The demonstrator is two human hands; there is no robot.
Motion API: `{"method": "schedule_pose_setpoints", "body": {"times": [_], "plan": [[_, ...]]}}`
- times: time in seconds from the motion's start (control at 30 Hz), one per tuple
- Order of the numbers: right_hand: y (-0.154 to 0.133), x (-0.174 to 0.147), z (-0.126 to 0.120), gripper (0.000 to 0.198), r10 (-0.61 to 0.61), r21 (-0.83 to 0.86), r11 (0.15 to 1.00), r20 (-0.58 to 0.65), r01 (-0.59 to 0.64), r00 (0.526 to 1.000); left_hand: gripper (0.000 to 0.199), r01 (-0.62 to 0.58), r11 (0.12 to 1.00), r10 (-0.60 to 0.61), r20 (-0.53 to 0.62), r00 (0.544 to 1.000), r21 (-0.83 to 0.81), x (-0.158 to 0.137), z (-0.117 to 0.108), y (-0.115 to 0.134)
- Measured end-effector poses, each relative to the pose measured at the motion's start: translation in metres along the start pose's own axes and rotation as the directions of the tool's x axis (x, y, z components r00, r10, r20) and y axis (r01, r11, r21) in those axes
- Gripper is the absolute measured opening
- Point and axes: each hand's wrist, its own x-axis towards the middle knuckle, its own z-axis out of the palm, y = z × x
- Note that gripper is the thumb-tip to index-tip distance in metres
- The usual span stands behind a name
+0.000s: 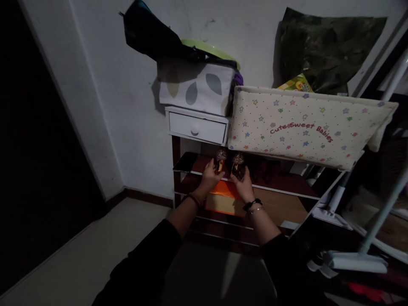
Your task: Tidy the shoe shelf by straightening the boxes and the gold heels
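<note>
Two small mushroom-shaped ornaments with glittery brown caps and shiny gold stems stand side by side at the upper shelf of a rack. My left hand [211, 176] has its fingers around the left mushroom-shaped ornament [221, 155]. Around the stem of the right mushroom-shaped ornament [238, 160], my right hand [243, 185] is closed, with a black band and a bracelet at its wrist. Whether the bases touch the dark red shelf [287, 182] is hard to see in the dim light. Below the hands lies an orange-edged box [225, 204].
Above is a white drawer [197, 127] with a leaf-patterned box [197, 87] on top. A star-printed fabric bin [302, 127] overhangs the shelf at the right. A black flat item [185, 162] lies at the shelf's left. Cleaning tools with a white mop head [357, 261] stand at the right.
</note>
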Motion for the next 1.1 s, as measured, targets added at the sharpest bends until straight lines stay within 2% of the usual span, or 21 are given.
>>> {"method": "schedule_pose_setpoints", "body": {"times": [0.13, 0.2, 0.27, 0.3, 0.33, 0.4, 0.47, 0.5, 0.57, 0.63, 0.67, 0.8, 0.9, 1.0, 1.1], "plan": [[-0.004, -0.049, -0.018, 0.096, 0.076, 0.232, 0.97, -0.002, -0.074, 0.997, 0.087, -0.043, 0.999, 0.042, 0.017, 0.999, 0.03, -0.034, -0.009, 0.011], [-0.009, -0.079, -0.033, 0.083, 0.107, 0.347, 0.933, -0.007, -0.098, 0.994, 0.076, -0.08, 0.995, 0.08, 0.013, 0.997, 0.066, -0.057, -0.014, 0.016], [-0.011, -0.112, -0.048, 0.066, 0.153, 0.43, 0.895, -0.041, -0.12, 0.987, 0.065, -0.093, 0.992, 0.097, -0.043, 0.994, 0.08, -0.088, -0.017, 0.018], [-0.01, -0.129, -0.055, 0.057, 0.198, 0.476, 0.868, -0.067, -0.143, 0.978, 0.061, -0.062, 0.998, 0.064, -0.08, 0.995, 0.025, -0.106, -0.017, 0.018], [-0.007, -0.146, -0.061, 0.051, 0.257, 0.526, 0.833, -0.094, -0.171, 0.962, 0.06, -0.001, 0.999, -0.002, -0.07, 0.998, -0.046, -0.126, -0.016, 0.018], [0.0, -0.177, -0.069, 0.046, 0.385, 0.617, 0.75, -0.116, -0.238, 0.916, 0.062, 0.164, 0.965, -0.179, -0.056, 0.982, -0.203, -0.167, -0.01, 0.016], [0.007, -0.2, -0.073, 0.046, 0.487, 0.695, 0.661, -0.11, -0.283, 0.867, 0.065, 0.35, 0.854, -0.379, 0.0, 0.925, -0.386, -0.203, -0.002, 0.016], [0.008, -0.207, -0.074, 0.047, 0.518, 0.73, 0.618, -0.098, -0.292, 0.85, 0.067, 0.44, 0.759, -0.466, 0.072, 0.882, -0.48, -0.217, 0.003, 0.017], [0.003, -0.212, -0.074, 0.049, 0.55, 0.783, 0.539, -0.05, -0.309, 0.834, 0.071, 0.556, 0.564, -0.524, 0.255, 0.812, -0.61, -0.235, 0.013, 0.027], [-0.015, -0.206, -0.075, 0.053, 0.528, 0.808, 0.493, 0.016, -0.322, 0.849, 0.077, 0.597, 0.45, -0.463, 0.399, 0.792, -0.664, -0.238, 0.019, 0.045], [-0.028, -0.201, -0.077, 0.056, 0.5, 0.81, 0.489, 0.045, -0.324, 0.865, 0.079, 0.594, 0.434, -0.408, 0.44, 0.8, -0.677, -0.235, 0.02, 0.057], [-0.086, -0.186, -0.088, 0.074, 0.295, 0.8, 0.544, 0.099, -0.252, 0.95, 0.099, 0.573, 0.434, -0.213, 0.538, 0.815, -0.696, -0.218, 0.012, 0.113], [-0.114, -0.194, -0.1, 0.092, 0.132, 0.785, 0.587, 0.151, -0.2, 0.98, 0.115, 0.547, 0.477, -0.07, 0.591, 0.804, -0.688, -0.222, -0.001, 0.139], [-0.116, -0.212, -0.109, 0.095, -0.005, 0.787, 0.599, 0.19, -0.149, 0.982, 0.119, 0.474, 0.446, 0.141, 0.583, 0.8, -0.759, -0.239, -0.01, 0.141], [-0.099, -0.232, -0.114, 0.088, -0.064, 0.797, 0.586, 0.223, -0.144, 0.973, 0.114, 0.42, 0.365, 0.319, 0.535, 0.782, -0.831, -0.257, -0.011, 0.124]]}}
